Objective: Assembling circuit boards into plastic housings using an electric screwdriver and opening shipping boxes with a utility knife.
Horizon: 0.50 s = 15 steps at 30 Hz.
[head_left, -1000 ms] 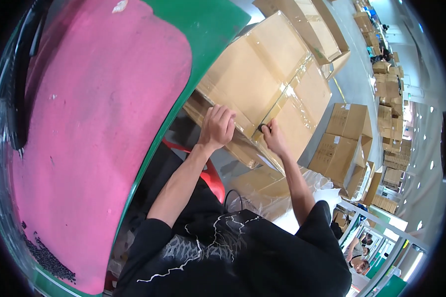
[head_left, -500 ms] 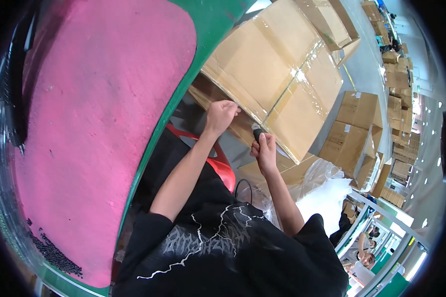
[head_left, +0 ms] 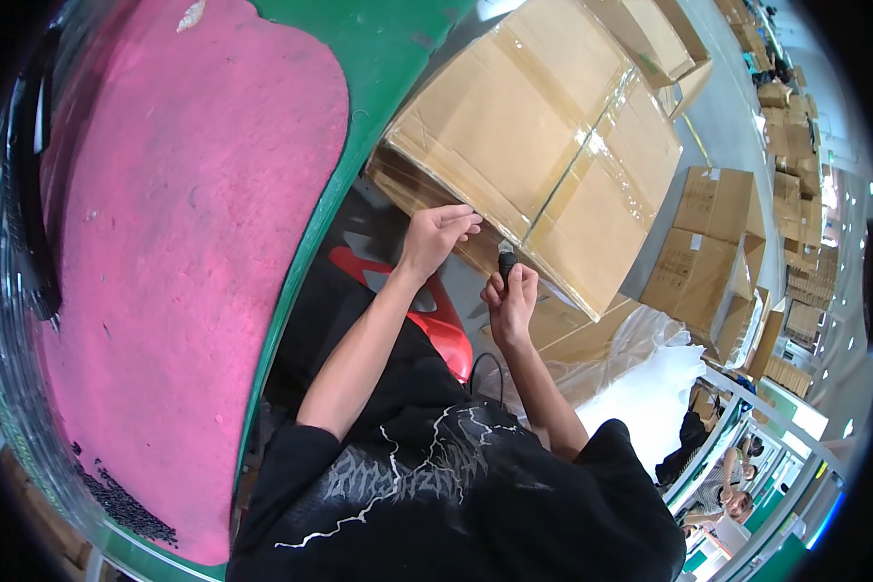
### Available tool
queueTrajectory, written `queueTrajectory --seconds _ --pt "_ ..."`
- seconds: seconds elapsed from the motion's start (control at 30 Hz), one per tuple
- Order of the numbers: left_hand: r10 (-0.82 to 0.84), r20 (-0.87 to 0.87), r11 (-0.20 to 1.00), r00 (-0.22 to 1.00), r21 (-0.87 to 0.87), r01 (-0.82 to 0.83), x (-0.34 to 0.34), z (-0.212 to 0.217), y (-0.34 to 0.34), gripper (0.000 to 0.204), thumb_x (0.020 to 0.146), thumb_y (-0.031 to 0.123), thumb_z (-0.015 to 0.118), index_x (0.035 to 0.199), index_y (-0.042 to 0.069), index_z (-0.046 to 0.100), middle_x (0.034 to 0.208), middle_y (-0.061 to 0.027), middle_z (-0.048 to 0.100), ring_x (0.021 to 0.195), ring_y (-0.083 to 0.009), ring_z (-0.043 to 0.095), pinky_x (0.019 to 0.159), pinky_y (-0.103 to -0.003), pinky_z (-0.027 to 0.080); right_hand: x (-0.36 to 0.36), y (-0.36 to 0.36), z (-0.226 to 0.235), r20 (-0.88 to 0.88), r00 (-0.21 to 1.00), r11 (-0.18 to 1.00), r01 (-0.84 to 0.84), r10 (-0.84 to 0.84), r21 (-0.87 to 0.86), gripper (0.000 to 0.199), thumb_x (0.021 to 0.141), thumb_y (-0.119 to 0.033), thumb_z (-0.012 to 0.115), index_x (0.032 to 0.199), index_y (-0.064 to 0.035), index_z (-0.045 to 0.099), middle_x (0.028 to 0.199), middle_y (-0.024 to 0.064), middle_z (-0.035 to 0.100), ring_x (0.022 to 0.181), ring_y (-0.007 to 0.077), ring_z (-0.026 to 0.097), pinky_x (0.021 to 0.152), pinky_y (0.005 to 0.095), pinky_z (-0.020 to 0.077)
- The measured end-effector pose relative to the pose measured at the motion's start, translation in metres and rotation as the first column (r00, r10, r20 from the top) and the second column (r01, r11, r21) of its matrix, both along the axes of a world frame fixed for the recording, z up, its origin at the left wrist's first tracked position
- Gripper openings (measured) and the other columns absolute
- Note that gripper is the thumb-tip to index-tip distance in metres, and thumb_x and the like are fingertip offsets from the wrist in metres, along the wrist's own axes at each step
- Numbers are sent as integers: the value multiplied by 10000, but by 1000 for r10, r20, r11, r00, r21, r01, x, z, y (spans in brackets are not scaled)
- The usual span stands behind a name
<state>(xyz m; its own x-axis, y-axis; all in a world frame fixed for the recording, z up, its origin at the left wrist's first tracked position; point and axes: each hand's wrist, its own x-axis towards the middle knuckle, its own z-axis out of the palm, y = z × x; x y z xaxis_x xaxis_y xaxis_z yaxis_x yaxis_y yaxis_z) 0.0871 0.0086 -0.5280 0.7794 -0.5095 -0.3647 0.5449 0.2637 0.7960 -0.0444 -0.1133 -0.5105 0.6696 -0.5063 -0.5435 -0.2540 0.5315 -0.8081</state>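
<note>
A large cardboard box (head_left: 514, 107), sealed with clear tape, stands in front of me. My right hand (head_left: 510, 296) grips a short cutter (head_left: 506, 260) with a black handle. The cutter's pale tip points up at the box's near edge, by the end of the taped seam; whether it touches I cannot tell. At the same near edge, farther left, is my left hand (head_left: 435, 238), its fingers stretched out toward the side of the box with nothing visible in them.
To the left lies a green-edged table (head_left: 296, 291) with a pink surface (head_left: 194, 252) and small black pieces (head_left: 126, 509). Below the box is a red stool (head_left: 441, 330). Clear plastic wrapping (head_left: 640, 339) and open cartons (head_left: 698, 257) stand right. People (head_left: 727, 490) are at the lower right.
The fingers of my left hand have straightened from a curled position. My right hand still holds the cutter near the seam. The view has shifted slightly.
</note>
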Motion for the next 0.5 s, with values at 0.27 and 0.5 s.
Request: queueTrajectory --seconds 0.27,0.5 --pt "17 53 1000 998 15 -18 -3 5 -3 331 894 104 569 1150 -104 601 1038 -166 695 915 -173 678 740 -249 523 18 -17 -4 100 992 995 76 -82 65 206 1019 -291 440 1047 -106 354 736 42 424 578 117 392 488 261 354" --pt "97 303 969 948 189 -159 3 -2 5 253 886 105 612 1096 -36 630 1027 -113 697 928 -138 667 731 -263 516 67 -18 39 30 999 978 -37 44 -204 207 1011 -266 466 1025 -62 433 793 32 500 644 122 491 570 257 427"
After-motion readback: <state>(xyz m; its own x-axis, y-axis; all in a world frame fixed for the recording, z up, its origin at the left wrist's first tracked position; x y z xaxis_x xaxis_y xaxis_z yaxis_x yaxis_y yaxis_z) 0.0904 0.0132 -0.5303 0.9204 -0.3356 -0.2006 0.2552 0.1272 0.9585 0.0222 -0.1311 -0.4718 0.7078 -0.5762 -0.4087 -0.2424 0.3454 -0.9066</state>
